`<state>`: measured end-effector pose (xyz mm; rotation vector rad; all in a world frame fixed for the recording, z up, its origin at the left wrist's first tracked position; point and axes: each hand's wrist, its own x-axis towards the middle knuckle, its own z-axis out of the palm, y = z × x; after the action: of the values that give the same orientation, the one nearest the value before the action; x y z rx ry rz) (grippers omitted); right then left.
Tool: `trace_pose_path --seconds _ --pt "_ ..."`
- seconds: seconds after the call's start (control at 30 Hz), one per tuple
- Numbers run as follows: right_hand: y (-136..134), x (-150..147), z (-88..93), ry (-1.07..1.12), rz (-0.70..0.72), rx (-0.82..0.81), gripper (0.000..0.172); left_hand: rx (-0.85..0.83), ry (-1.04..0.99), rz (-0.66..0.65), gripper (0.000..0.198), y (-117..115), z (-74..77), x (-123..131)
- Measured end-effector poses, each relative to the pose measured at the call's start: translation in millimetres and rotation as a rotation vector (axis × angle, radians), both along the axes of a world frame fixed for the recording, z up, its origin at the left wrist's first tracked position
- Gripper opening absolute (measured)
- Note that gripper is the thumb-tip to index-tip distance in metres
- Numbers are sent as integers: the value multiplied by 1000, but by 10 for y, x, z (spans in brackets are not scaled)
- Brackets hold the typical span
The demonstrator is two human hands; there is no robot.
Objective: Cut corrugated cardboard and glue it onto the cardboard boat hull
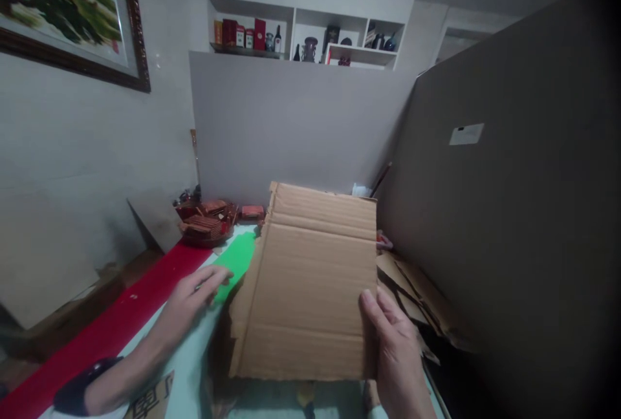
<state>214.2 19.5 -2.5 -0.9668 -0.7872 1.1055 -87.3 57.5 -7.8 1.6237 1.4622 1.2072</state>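
Observation:
A creased piece of brown cardboard (310,283) is held up at the middle of the view, its left edge torn and ragged. My right hand (395,341) grips its lower right edge, with the thumb on the front face. My left hand (198,293) hovers apart from the cardboard, to its left, above a bright green sheet (235,264). Its fingers are curled together, and a small dark bit shows between them, too little to name. The green sheet lies on a pale table top (191,354), partly hidden by the cardboard.
A red strip (121,312) runs along the table's left side. A basket (206,228) of reddish-brown pieces stands at the back left. More cardboard (417,290) leans at right, below a large grey panel (509,212). Printed cardboard (150,399) lies at lower left.

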Motion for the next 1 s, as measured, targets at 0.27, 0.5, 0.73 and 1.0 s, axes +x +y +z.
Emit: trace_pose_path --seconds 0.27,0.5,0.73,1.0 --pt "-59 -44 -41 -7 58 22 46 -116 -196 -322 33 -308 90 256" --pt "-6 -23 -105 -4 -1 -51 44 -232 -478 -451 30 -363 117 308" --pt "-48 -102 -55 18 118 -1 45 -260 -532 -468 37 -516 220 370" --pt "-94 22 167 86 51 64 43 -165 -331 -345 14 -609 454 78"
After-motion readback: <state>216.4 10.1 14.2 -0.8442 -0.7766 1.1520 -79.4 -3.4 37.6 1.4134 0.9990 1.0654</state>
